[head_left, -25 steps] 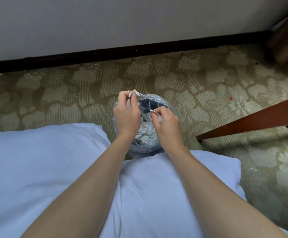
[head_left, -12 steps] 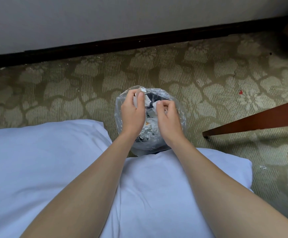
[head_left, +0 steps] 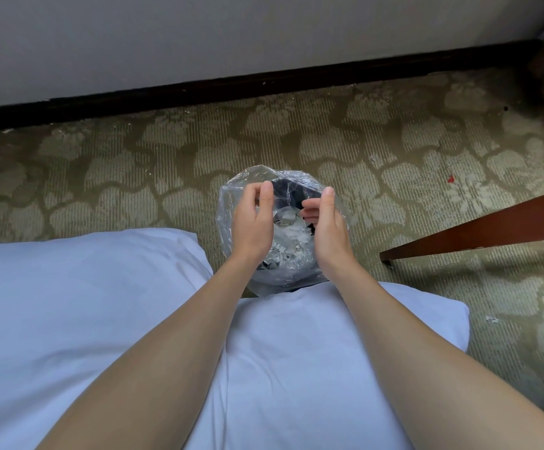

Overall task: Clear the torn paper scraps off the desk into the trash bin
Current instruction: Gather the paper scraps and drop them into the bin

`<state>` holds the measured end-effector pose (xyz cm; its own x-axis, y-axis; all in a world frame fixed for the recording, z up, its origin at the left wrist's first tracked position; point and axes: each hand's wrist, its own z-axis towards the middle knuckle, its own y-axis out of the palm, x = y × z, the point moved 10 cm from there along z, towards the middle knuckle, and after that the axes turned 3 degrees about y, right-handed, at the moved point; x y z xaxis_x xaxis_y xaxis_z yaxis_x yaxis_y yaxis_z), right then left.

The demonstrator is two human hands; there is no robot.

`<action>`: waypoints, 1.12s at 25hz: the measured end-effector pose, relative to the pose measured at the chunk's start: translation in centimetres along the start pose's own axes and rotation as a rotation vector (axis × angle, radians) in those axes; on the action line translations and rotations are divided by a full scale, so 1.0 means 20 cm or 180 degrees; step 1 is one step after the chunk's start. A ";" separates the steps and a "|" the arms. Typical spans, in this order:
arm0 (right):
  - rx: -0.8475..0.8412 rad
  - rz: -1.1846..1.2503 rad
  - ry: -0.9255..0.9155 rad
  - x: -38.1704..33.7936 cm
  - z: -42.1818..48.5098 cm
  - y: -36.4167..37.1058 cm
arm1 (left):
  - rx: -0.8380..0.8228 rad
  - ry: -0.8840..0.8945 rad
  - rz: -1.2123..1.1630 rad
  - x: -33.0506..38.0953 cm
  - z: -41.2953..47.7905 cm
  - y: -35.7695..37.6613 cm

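Paper scraps [head_left: 288, 237] are lying inside the plastic-lined trash bin [head_left: 291, 175], directly beneath my left hand [head_left: 252, 222] and right hand [head_left: 327, 227]. I am holding both hands apart, fingers relaxed, gripping nothing.

The left hand [head_left: 252, 219] and the right hand [head_left: 329, 228] are hanging over the mouth of the trash bin [head_left: 228, 203], leaving a gap between them above the paper scraps [head_left: 288, 237]. White bedding [head_left: 101, 319] is crowding the bin's near side, and a wooden rail [head_left: 478, 228] is slanting to its right. Carpet [head_left: 166, 151] beyond it is lying bare.
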<state>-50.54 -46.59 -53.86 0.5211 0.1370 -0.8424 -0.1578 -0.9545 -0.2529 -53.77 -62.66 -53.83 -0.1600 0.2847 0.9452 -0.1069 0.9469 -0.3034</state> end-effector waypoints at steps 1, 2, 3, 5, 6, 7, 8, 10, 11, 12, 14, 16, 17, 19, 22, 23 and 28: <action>0.0002 0.0010 0.0001 0.00 0.00 -0.01 | 0.0002 0.0049 0.0007 0.01 0.00 0.00; -0.0004 0.0027 0.0000 0.00 0.00 -0.01 | 0.0007 0.0094 0.0030 0.00 0.00 0.00; -0.0020 0.0038 -0.0005 0.01 -0.01 -0.01 | 0.0019 0.0121 0.0070 0.00 0.00 0.00; -0.0077 0.0043 -0.0023 0.00 -0.02 -0.01 | 0.0039 0.0109 0.0187 -0.02 0.00 -0.01; -0.0099 0.0060 -0.0023 0.00 -0.02 -0.01 | 0.0037 0.0082 0.0237 -0.02 0.00 0.00; -0.0119 0.0082 -0.0016 0.00 -0.02 0.00 | 0.0039 0.0062 0.0283 -0.03 0.00 0.00; -0.0137 0.0097 -0.0004 0.00 -0.02 0.00 | 0.0034 0.0048 0.0334 -0.02 0.00 0.01; -0.0166 0.0087 0.0001 0.00 -0.02 0.00 | -0.0043 0.0035 0.0467 -0.02 0.01 0.02; -0.0175 0.0064 -0.0005 0.00 -0.02 0.00 | -0.0075 0.0021 0.0524 -0.04 0.01 0.03; -0.0185 0.0039 -0.0013 0.00 -0.03 0.00 | -0.0109 0.0018 0.0552 -0.05 0.01 0.03; -0.0209 -0.0012 -0.0026 0.00 -0.03 0.01 | -0.0120 0.0004 0.0526 -0.07 0.02 0.04; -0.0238 -0.0057 -0.0022 0.00 -0.03 0.01 | -0.0156 -0.0109 0.0499 -0.08 0.02 0.05; -0.0254 -0.0070 -0.0016 0.00 -0.03 0.02 | -0.0163 -0.0229 0.0461 -0.09 0.01 0.05; -0.0264 -0.0102 0.0011 0.00 -0.03 0.03 | -0.0188 -0.0423 0.0174 -0.10 0.00 0.05; -0.0269 -0.0128 0.0070 0.02 -0.02 0.03 | -0.0218 -0.0448 0.0070 -0.09 -0.01 0.05; -0.0276 -0.0129 0.0087 0.02 -0.02 0.03 | -0.0238 -0.0446 0.0137 -0.09 -0.01 0.06; -0.0275 -0.0173 0.0116 0.03 -0.02 0.03 | -0.0217 -0.0237 0.0346 -0.12 0.04 0.07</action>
<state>-50.06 -47.08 -54.34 0.5573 0.1810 -0.8104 -0.0563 -0.9655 -0.2544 -54.28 -62.10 -56.63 -0.2397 0.3768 0.8947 -0.0184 0.9197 -0.3922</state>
